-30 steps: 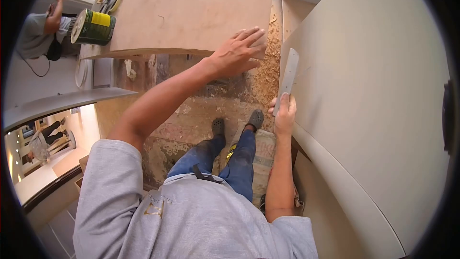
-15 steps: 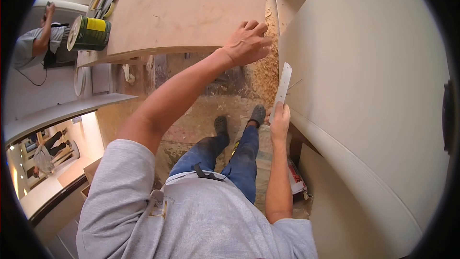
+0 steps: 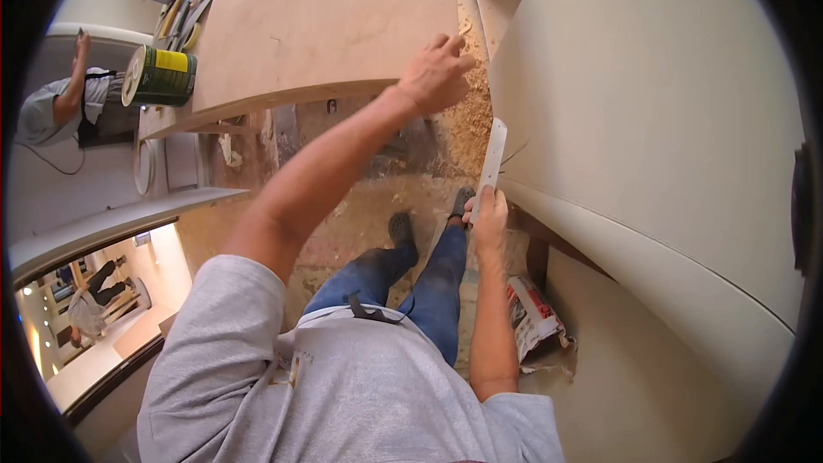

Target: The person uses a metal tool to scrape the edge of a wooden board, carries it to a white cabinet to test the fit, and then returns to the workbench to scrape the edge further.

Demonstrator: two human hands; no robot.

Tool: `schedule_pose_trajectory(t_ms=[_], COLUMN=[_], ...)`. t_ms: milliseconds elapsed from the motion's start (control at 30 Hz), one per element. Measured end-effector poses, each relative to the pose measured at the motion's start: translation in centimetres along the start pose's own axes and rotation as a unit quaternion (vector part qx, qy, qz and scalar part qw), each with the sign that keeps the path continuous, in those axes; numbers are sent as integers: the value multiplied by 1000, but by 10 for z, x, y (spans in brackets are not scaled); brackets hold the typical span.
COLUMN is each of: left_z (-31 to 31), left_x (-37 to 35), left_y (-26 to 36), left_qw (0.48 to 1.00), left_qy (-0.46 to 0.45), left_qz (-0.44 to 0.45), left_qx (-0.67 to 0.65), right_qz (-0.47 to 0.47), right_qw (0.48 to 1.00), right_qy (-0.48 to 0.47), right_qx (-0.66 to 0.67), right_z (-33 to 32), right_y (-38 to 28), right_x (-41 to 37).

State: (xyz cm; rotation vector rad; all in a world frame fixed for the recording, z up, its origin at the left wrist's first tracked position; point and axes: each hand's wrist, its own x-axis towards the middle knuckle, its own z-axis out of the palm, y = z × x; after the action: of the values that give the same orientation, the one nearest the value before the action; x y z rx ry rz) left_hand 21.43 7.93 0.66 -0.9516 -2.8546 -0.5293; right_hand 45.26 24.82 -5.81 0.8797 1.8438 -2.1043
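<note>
In my right hand (image 3: 489, 221) is a narrow, flat pale strip (image 3: 491, 159) with small holes and a rounded top end. My fingers wrap its lower end and it points upward, beside the large cream panel (image 3: 651, 120). A thin dark wire-like piece (image 3: 516, 153) shows just right of the strip. My left hand (image 3: 435, 75) reaches out over the right front corner of the wooden board (image 3: 334, 17), fingers loosely bent and partly apart, with nothing visible in them. Wood shavings (image 3: 470, 124) lie below and beside that hand.
A green-and-yellow can (image 3: 160, 77) stands at the board's left edge, near several hand tools (image 3: 184, 9). A torn printed bag (image 3: 536, 326) lies right of my legs. Another person (image 3: 64, 103) is at the far left; a mirror-like opening (image 3: 103, 309) shows a further figure.
My left hand has shifted slightly left and its fingers have loosened. My right hand and the strip have moved a little left. More of the printed bag shows.
</note>
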Motion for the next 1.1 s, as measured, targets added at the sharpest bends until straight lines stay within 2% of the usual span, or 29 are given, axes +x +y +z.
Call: schedule_pose_trajectory(t_ms=[67,100,167,267,300,333,400,467,533,567,600,667,700,867,933,1000,1067,1100], left_z=[18,24,36,30,23,14,-7,-24,-27,-24,-17,-11,-16,-21,-22,-23,-26,-27], left_x=[-1,3,5,7,12,19,37,40,40,43,42,42,44,50,49,50,52,53], left_y=[2,5,17,25,21,12,-17,-70,-110,-126,-127,-127,-123,-123,-123,-123,-125,-124], left_qw=[994,992,980,978,981,981,918,930,954,953,952,948,946,944,944,943,942,943], left_qy=[110,122,179,188,138,143,214,191,104,105,85,62,57,46,47,40,32,36], left_qz=[-26,-23,-86,-88,-132,-133,-294,-296,-278,-281,-285,-294,-303,-316,-311,-315,-316,-315], left_qx=[-7,1,7,32,-15,-12,-160,-107,44,44,76,104,101,89,99,101,104,104], right_qz=[1,-13,6,-6,-9,-10,-12,-50,-74,-97,-97,-88,-242,-259,-240,-260,-277,-272], right_qw=[1000,1000,1000,1000,999,998,996,992,989,986,986,976,957,953,960,952,950,951], right_qy=[1,-4,-6,-4,-8,-29,-53,-103,-118,-133,-134,-197,-147,-140,-124,-115,-118,-119], right_qx=[3,5,7,31,31,55,77,54,41,27,26,23,-63,-73,-69,-112,-89,-89], right_z=[0,1,-2,-1,0,1,4,18,44,64,74,97,112,156,182,206,230,234], right_y=[6,2,-2,-8,-13,-20,-34,-53,-79,-97,-110,-132,-135,-177,-209,-249,-260,-262], right_x=[4,7,5,14,20,27,45,75,103,123,139,173,194,280,317,353,417,424])
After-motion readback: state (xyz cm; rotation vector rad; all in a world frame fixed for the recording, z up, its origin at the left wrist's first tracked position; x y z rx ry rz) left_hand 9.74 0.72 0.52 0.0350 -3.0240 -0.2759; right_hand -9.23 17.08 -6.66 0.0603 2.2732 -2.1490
